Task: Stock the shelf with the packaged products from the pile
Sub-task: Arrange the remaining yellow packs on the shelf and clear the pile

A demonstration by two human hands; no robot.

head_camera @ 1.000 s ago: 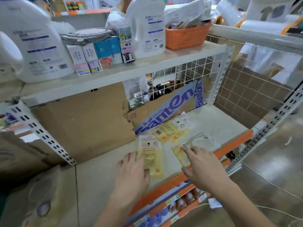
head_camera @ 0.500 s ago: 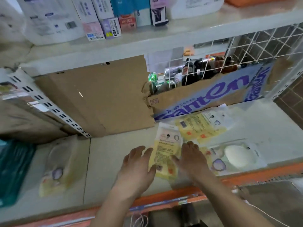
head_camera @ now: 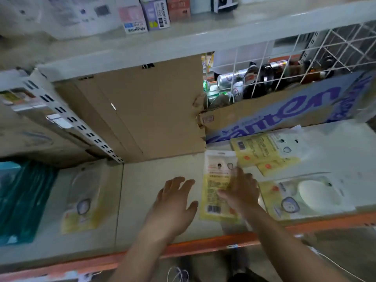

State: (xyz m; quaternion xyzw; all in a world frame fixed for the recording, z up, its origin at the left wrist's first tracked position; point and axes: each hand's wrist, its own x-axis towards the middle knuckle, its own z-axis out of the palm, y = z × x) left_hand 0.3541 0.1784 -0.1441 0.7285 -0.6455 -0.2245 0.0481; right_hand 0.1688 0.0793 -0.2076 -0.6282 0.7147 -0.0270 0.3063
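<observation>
The packet in hand lay flat near the middle of the frame, on the pale shelf just behind its orange front lip. It was a thin, glossy plastic sleeve, yellow below and white above, with a barcode at the near end and a hang-hole header at the far end. The right hand rested on its right side, fingers fairly straight and thumb lying across the print. Whether any fingertip had slipped under an edge, I could not tell. The left hand was just left of the packet and clear of it, fingers spread wide and holding nothing.

It looked light, limp and slick. It would likely slide easily under a flat palm and bend if lifted by one corner. A pinch at the stiffer header or along a long edge seemed the better hold.

More packets overlapped in a loose pile toward the upper right. One with a white domed mask showing lay at right, and another at left, beside a teal plastic bag. Behind stood matte brown cardboard, a board with blue lettering and a white wire grid with bottles beyond it.
</observation>
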